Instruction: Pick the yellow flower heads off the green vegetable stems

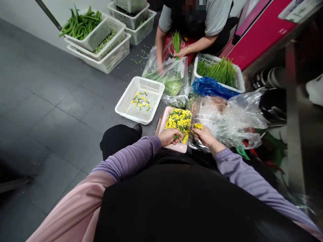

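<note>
Curls the left hand [169,137] round a small green tuft [176,137], above the near part of the pink tray [180,148]. Pinches a little yellow bunch [198,126] between thumb and fingers of the right hand [206,135], just off the tray's right side. Has the main pile of yellow-flowered sprigs [178,119] beside and beyond the left hand, spread over most of the tray. Seems, as a judgement, to be mid-sorting, with plenty left in the tray and only scattered sprigs [141,101] in the white basket [120,109], beyond and to the left; cannot tell how much is finished. Borders clear plastic bags [224,124] on the right. Faces a co-worker [218,20] gripping green stalks [176,40].
</note>
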`<move>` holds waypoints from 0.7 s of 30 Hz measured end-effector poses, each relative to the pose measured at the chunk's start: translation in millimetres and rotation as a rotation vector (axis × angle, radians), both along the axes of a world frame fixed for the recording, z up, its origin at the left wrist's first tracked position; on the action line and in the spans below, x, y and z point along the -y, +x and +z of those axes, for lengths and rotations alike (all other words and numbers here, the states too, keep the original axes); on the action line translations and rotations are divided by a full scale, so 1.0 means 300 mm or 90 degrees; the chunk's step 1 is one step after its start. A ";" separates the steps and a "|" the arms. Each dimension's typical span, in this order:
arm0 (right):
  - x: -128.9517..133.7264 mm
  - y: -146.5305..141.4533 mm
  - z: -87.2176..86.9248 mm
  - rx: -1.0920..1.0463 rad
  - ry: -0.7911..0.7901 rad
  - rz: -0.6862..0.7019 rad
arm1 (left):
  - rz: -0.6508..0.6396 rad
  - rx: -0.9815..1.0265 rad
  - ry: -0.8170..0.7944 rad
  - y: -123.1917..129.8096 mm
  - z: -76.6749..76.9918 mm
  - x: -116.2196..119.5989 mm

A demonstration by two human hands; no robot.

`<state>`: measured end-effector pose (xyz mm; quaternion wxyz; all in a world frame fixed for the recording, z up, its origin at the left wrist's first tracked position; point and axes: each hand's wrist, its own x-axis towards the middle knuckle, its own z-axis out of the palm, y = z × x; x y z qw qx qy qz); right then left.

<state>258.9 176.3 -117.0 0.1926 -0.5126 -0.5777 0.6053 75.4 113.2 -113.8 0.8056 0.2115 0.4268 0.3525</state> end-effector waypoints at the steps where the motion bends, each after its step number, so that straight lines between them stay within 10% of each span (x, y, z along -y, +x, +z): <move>1: -0.026 0.002 -0.013 0.013 0.009 -0.011 | 0.010 -0.004 -0.009 0.000 0.001 -0.002; 10: -0.134 -0.055 -0.146 0.549 0.431 0.221 | -0.002 -0.035 -0.015 -0.001 -0.001 -0.006; 21: -0.041 0.010 -0.042 0.356 0.543 0.303 | 0.008 -0.060 -0.005 0.018 -0.004 -0.017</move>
